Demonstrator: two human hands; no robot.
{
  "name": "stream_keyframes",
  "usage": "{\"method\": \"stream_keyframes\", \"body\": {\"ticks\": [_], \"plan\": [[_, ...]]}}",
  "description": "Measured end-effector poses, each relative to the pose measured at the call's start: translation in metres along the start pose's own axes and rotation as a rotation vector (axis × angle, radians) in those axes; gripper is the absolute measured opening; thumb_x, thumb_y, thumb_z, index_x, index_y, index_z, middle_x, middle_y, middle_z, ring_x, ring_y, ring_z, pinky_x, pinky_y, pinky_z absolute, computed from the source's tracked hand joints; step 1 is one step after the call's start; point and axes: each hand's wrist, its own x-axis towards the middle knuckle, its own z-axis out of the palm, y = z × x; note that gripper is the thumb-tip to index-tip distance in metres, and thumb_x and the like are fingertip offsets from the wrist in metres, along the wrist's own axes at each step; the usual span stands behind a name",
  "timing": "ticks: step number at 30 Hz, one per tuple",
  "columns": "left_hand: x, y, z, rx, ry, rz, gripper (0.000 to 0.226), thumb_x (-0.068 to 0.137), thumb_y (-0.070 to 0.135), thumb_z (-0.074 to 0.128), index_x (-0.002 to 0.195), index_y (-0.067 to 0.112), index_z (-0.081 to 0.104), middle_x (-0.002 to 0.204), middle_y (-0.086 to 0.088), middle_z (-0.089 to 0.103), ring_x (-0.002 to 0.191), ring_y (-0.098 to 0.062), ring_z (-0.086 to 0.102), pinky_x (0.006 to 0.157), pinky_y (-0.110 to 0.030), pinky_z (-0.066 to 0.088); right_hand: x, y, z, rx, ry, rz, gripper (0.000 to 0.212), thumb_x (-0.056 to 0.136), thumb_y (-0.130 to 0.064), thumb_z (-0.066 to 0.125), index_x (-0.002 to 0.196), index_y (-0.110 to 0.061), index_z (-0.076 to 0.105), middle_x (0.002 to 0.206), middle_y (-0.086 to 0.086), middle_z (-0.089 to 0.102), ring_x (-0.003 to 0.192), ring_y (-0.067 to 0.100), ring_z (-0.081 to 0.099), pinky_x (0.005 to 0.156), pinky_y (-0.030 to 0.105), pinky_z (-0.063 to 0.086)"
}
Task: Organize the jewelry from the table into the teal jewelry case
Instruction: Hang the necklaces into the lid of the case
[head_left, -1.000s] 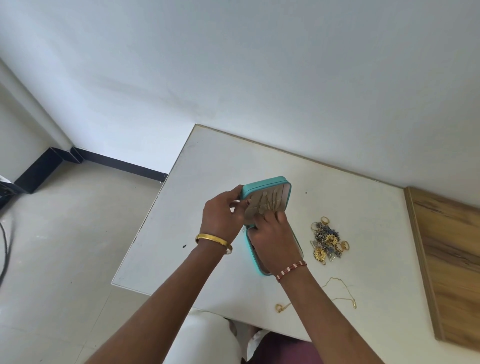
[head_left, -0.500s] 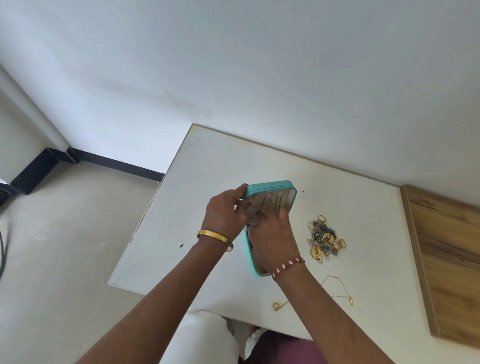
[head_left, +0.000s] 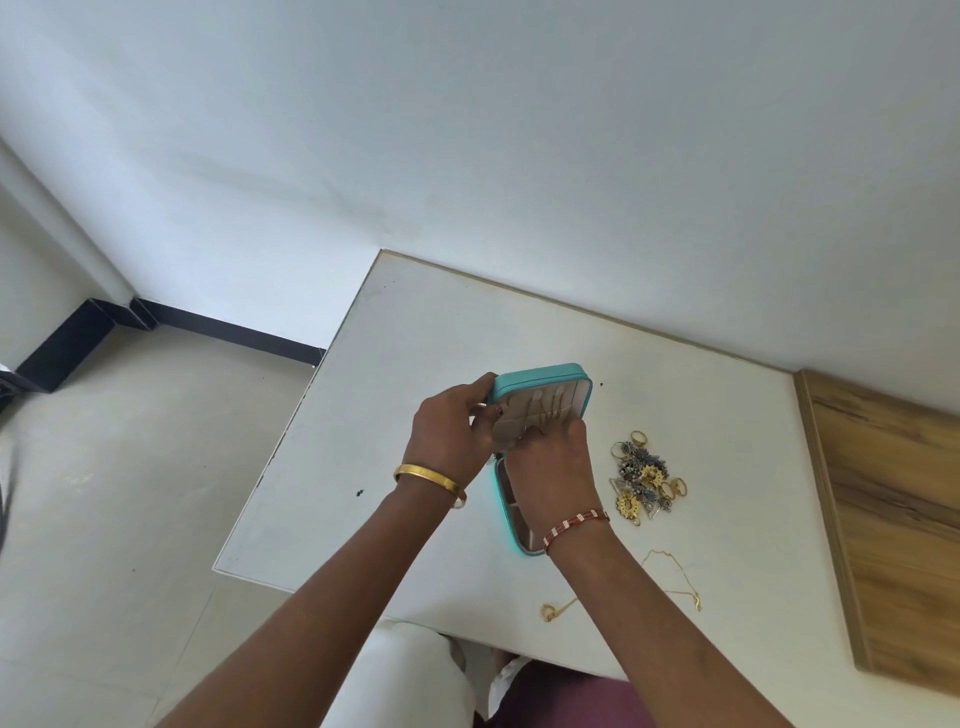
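Note:
The teal jewelry case (head_left: 540, 376) stands open on the white table (head_left: 415, 364), its lid raised and showing a beige lining with thin chains hanging in it. My left hand (head_left: 449, 428) grips the lid's left edge. My right hand (head_left: 553, 467) rests over the hinge area with fingertips on the lid lining, hiding most of the case's base (head_left: 511, 525). A heap of gold and grey jewelry (head_left: 644, 478) lies just right of the case. A thin gold chain (head_left: 670, 582) lies nearer me, by the table's front edge.
A wooden board (head_left: 893, 519) lies along the table's right side. The table's far edge meets a white wall. Tiled floor (head_left: 104, 519) lies to the left, past the table's left edge.
The case lid has tilted slightly further back and up. Both hands stay on the case, shifting a little with it.

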Motion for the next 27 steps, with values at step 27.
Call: {"method": "stream_keyframes", "body": {"ticks": [27], "plan": [[-0.002, 0.001, 0.004, -0.037, 0.036, 0.015, 0.036, 0.085, 0.01, 0.059, 0.121, 0.013, 0.059, 0.112, -0.008, 0.068, 0.101, -0.023, 0.064, 0.092, -0.028, 0.046, -0.013, 0.033, 0.011, 1.208, 0.121, 0.589, 0.015, 0.084, -0.01, 0.063, 0.094, -0.003, 0.071, 0.089, 0.012, 0.072, 0.078, 0.018, 0.065, 0.069, 0.023, 0.05]]}}
